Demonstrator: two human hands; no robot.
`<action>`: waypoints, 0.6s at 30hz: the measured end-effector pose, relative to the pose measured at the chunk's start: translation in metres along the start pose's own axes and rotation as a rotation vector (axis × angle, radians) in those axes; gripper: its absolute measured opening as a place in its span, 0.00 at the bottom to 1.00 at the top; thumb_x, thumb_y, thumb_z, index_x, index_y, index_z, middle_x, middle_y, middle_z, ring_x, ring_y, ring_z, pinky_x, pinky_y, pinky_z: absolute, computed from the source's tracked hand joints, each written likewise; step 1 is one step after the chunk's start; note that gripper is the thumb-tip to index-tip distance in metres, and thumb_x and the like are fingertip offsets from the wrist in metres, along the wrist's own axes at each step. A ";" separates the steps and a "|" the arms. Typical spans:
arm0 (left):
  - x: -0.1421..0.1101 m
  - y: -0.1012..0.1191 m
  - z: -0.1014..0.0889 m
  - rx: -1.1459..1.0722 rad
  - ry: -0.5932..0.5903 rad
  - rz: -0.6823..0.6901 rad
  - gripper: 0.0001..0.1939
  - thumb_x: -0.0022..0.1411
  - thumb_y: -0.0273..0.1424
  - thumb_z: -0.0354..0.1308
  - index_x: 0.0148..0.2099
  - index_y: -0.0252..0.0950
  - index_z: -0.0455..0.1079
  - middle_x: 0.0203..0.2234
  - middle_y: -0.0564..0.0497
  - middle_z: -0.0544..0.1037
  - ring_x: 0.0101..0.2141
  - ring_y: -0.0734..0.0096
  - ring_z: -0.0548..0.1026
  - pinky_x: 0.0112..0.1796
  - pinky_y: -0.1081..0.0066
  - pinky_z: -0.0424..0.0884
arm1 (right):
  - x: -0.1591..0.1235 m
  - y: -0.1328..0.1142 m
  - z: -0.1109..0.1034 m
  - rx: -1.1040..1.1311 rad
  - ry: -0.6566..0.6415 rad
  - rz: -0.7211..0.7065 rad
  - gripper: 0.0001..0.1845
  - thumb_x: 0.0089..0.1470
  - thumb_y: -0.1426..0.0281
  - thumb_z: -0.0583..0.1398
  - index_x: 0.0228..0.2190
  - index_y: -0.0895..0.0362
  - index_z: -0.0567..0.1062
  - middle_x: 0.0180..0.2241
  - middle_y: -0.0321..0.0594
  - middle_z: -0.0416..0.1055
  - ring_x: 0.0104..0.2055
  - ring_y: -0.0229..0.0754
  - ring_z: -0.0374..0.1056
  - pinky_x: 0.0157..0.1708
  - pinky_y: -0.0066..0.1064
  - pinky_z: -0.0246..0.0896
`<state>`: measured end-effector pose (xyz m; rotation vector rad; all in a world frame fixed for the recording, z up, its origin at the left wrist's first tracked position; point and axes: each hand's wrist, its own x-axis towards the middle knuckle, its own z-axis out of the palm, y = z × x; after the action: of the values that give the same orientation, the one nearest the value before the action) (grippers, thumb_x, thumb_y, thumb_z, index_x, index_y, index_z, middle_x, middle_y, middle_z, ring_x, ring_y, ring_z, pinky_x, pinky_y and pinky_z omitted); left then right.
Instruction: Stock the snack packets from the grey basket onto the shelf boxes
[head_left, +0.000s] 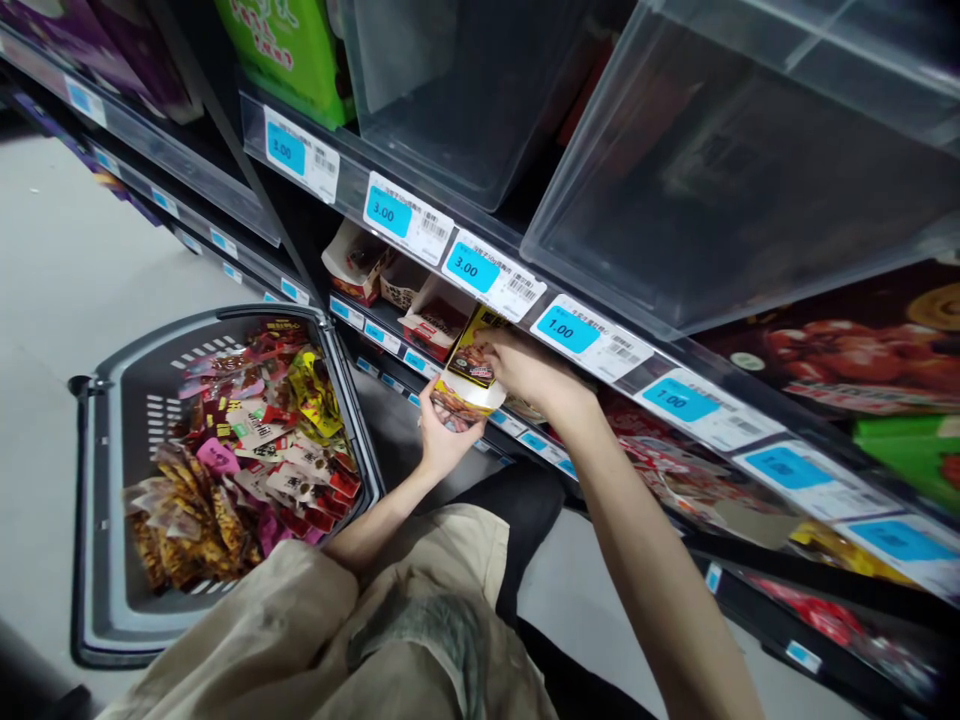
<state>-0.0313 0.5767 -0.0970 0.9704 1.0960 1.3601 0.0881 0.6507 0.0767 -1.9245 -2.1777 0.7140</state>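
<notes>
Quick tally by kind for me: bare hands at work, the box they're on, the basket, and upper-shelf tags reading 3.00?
Left hand and right hand: 2
Box: 1
Basket: 1
3.00 tags: 3
Total: 7

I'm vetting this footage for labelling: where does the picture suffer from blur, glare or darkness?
Head view: small print on the carton is too soft to read; head view: the 3.00 labels look sharper than the lower-right labels; head view: pale reflections haze the clear bins; head view: the lower-right corner is dark.
</notes>
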 end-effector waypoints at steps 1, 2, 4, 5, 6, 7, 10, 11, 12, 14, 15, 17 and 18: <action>0.000 0.000 0.000 -0.001 0.000 -0.005 0.47 0.44 0.32 0.75 0.64 0.40 0.57 0.38 0.51 0.78 0.27 0.74 0.76 0.26 0.76 0.72 | -0.003 -0.003 -0.001 -0.073 -0.005 0.000 0.17 0.67 0.75 0.53 0.50 0.55 0.78 0.42 0.46 0.80 0.44 0.49 0.73 0.50 0.36 0.64; 0.000 0.000 0.000 -0.003 -0.001 -0.009 0.47 0.44 0.32 0.75 0.64 0.40 0.57 0.39 0.51 0.78 0.28 0.74 0.76 0.26 0.76 0.72 | -0.007 -0.008 -0.003 -0.133 -0.002 0.002 0.18 0.67 0.75 0.52 0.51 0.55 0.78 0.44 0.48 0.80 0.45 0.49 0.73 0.50 0.36 0.63; 0.000 0.000 0.000 -0.018 -0.005 -0.013 0.48 0.44 0.31 0.75 0.64 0.40 0.57 0.40 0.49 0.78 0.30 0.72 0.78 0.28 0.75 0.73 | -0.017 -0.019 -0.005 -0.233 0.015 -0.007 0.18 0.69 0.74 0.50 0.52 0.56 0.77 0.45 0.50 0.79 0.45 0.51 0.73 0.48 0.36 0.63; 0.000 0.000 0.000 -0.028 -0.006 -0.015 0.48 0.43 0.31 0.75 0.64 0.40 0.56 0.41 0.49 0.78 0.32 0.70 0.79 0.29 0.74 0.74 | -0.024 -0.025 -0.006 -0.272 0.023 -0.029 0.18 0.70 0.73 0.50 0.52 0.56 0.76 0.46 0.51 0.79 0.45 0.51 0.74 0.46 0.36 0.63; 0.000 -0.001 0.000 -0.036 -0.006 -0.018 0.49 0.43 0.30 0.75 0.65 0.40 0.56 0.41 0.49 0.79 0.33 0.69 0.80 0.31 0.74 0.75 | -0.031 -0.030 -0.005 -0.304 0.028 -0.064 0.17 0.71 0.72 0.49 0.51 0.57 0.76 0.46 0.51 0.79 0.45 0.50 0.73 0.45 0.35 0.62; 0.000 -0.002 0.001 -0.042 -0.006 -0.024 0.50 0.43 0.29 0.76 0.65 0.40 0.56 0.40 0.49 0.79 0.34 0.68 0.80 0.31 0.73 0.76 | -0.037 -0.033 -0.003 -0.332 0.029 -0.114 0.17 0.72 0.72 0.49 0.49 0.57 0.77 0.45 0.51 0.79 0.45 0.50 0.73 0.44 0.35 0.62; 0.000 -0.003 0.003 -0.049 -0.003 -0.044 0.51 0.43 0.29 0.76 0.66 0.40 0.56 0.36 0.52 0.78 0.33 0.70 0.80 0.32 0.74 0.75 | -0.055 -0.033 0.008 -0.416 0.040 -0.283 0.14 0.71 0.71 0.52 0.44 0.59 0.78 0.42 0.49 0.78 0.47 0.51 0.71 0.45 0.36 0.60; 0.000 -0.003 0.003 -0.053 -0.001 -0.047 0.50 0.44 0.29 0.76 0.66 0.40 0.56 0.35 0.53 0.78 0.32 0.71 0.79 0.33 0.74 0.75 | -0.059 -0.031 0.013 -0.446 0.055 -0.327 0.13 0.71 0.71 0.53 0.42 0.59 0.78 0.40 0.49 0.78 0.47 0.51 0.71 0.45 0.37 0.59; 0.000 -0.004 0.004 -0.058 0.003 -0.046 0.49 0.46 0.29 0.76 0.66 0.40 0.56 0.36 0.53 0.78 0.33 0.72 0.79 0.34 0.73 0.76 | -0.063 -0.028 0.018 -0.472 0.076 -0.362 0.11 0.70 0.71 0.55 0.42 0.59 0.78 0.39 0.49 0.78 0.46 0.51 0.70 0.45 0.38 0.58; 0.001 -0.005 0.005 -0.070 0.013 -0.037 0.47 0.49 0.31 0.76 0.66 0.39 0.57 0.37 0.51 0.78 0.35 0.71 0.80 0.37 0.72 0.77 | -0.066 -0.024 0.027 -0.513 0.136 -0.403 0.10 0.69 0.72 0.56 0.41 0.60 0.78 0.37 0.49 0.78 0.44 0.52 0.69 0.43 0.39 0.57; 0.002 -0.006 0.005 -0.073 0.018 -0.034 0.46 0.50 0.32 0.76 0.66 0.39 0.57 0.37 0.51 0.79 0.36 0.70 0.80 0.38 0.71 0.77 | -0.066 -0.023 0.030 -0.529 0.166 -0.415 0.10 0.69 0.72 0.56 0.41 0.61 0.78 0.37 0.49 0.77 0.43 0.52 0.69 0.42 0.39 0.56; 0.004 -0.008 0.006 -0.076 0.026 -0.038 0.45 0.52 0.34 0.75 0.67 0.38 0.57 0.38 0.50 0.79 0.37 0.68 0.81 0.39 0.70 0.79 | -0.066 -0.026 0.033 -0.552 0.222 -0.427 0.11 0.69 0.72 0.55 0.43 0.61 0.77 0.37 0.49 0.76 0.43 0.53 0.68 0.42 0.40 0.56; 0.005 -0.008 0.006 -0.079 0.021 -0.052 0.45 0.53 0.35 0.75 0.67 0.38 0.57 0.38 0.49 0.79 0.37 0.67 0.81 0.40 0.69 0.79 | -0.065 -0.029 0.033 -0.557 0.246 -0.432 0.12 0.70 0.71 0.55 0.44 0.62 0.77 0.38 0.50 0.76 0.43 0.53 0.68 0.42 0.40 0.55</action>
<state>-0.0237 0.5824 -0.1036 0.8665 1.0682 1.3631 0.0598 0.5782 0.0735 -1.5169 -2.6691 -0.2110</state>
